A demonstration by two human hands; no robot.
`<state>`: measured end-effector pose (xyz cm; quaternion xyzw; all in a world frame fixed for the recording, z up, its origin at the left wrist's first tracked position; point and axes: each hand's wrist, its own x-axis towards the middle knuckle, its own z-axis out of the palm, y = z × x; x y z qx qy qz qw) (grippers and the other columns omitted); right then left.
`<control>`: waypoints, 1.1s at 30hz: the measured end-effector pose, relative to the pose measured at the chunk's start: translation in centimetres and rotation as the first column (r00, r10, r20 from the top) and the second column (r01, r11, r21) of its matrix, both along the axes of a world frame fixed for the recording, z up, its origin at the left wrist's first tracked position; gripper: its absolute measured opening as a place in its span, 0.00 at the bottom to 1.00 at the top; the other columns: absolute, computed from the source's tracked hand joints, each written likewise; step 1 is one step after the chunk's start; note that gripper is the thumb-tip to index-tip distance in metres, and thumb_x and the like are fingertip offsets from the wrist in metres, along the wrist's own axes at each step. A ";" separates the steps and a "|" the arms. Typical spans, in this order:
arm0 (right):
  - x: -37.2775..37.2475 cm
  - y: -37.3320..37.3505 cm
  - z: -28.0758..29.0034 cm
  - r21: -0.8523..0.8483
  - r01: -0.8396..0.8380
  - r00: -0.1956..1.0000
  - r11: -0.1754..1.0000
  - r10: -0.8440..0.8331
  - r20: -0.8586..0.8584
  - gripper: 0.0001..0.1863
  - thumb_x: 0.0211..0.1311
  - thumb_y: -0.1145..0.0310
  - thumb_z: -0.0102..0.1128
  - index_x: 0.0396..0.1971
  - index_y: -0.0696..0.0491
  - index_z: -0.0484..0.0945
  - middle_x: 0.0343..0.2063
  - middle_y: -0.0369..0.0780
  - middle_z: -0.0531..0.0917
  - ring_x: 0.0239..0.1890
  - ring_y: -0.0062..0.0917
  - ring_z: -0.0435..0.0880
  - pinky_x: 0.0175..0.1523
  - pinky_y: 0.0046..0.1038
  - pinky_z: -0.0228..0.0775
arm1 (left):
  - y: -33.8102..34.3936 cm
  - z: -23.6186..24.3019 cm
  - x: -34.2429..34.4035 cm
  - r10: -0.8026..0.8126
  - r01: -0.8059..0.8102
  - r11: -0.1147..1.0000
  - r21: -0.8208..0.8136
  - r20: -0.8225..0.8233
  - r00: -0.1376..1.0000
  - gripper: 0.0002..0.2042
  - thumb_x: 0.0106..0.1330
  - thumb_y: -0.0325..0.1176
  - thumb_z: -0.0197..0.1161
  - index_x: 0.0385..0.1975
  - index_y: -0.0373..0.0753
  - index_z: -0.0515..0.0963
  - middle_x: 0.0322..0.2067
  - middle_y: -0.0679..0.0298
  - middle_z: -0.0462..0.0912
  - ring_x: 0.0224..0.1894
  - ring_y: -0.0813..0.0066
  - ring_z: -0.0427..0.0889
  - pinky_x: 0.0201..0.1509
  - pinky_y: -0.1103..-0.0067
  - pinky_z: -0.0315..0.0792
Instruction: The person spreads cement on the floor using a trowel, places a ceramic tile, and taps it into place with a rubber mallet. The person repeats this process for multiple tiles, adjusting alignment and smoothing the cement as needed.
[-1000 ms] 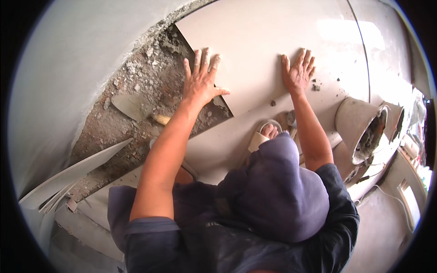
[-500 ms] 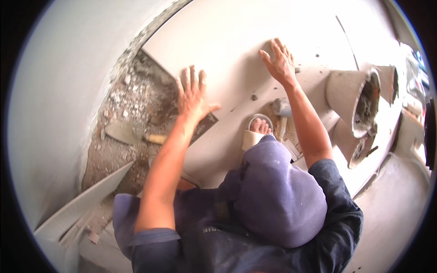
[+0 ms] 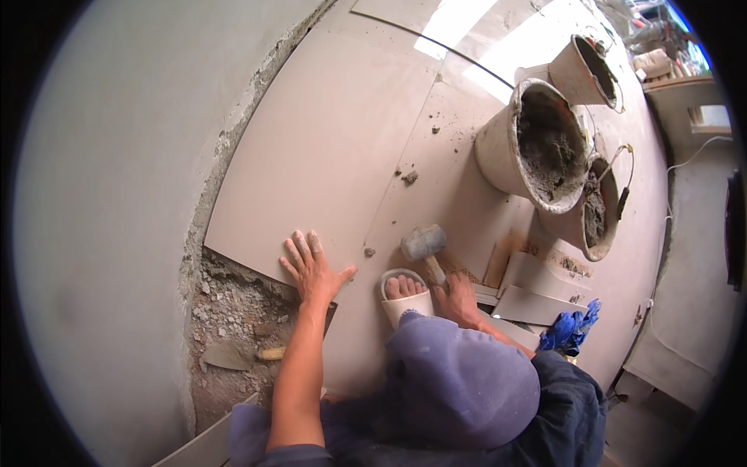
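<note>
My left hand [image 3: 313, 272] lies flat with fingers spread on the near edge of a large beige floor tile [image 3: 327, 132], beside the wall. Beside my sandalled foot, my right hand [image 3: 459, 302] is closed round the handle of a mallet [image 3: 424, 244] with a grey head. Its head rests on or just above the tiled floor; which of the two I cannot tell. Left of my left forearm, a trowel [image 3: 229, 356] with a wooden handle lies on the rubble bed [image 3: 233, 311] at the tile's near edge.
Several buckets stand to the right, among them a large one [image 3: 498, 148] with mortar inside. Cut tile pieces [image 3: 529, 305] and a blue crumpled thing [image 3: 570, 327] lie near my right arm. Mortar crumbs [image 3: 409, 178] dot the tiles. A wall [image 3: 117, 194] runs along the left.
My right hand has come back from the tile and closed on the mallet handle. My left hand stays spread at the tile's near edge. The view has shifted.
</note>
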<state>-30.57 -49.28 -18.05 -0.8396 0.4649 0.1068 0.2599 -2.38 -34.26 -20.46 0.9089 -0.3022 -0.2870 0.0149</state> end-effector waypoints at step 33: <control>13.3 -6.2 3.6 0.267 -0.205 0.923 0.942 0.095 0.373 0.21 0.68 0.54 0.54 0.53 0.53 0.73 0.39 0.47 0.82 0.40 0.42 0.82 0.45 0.38 0.74 | -3.1 -1.1 4.5 -0.045 0.051 0.997 -0.052 0.117 0.992 0.66 0.40 0.71 0.68 0.73 0.41 0.37 0.73 0.47 0.34 0.75 0.43 0.29 0.69 0.39 0.33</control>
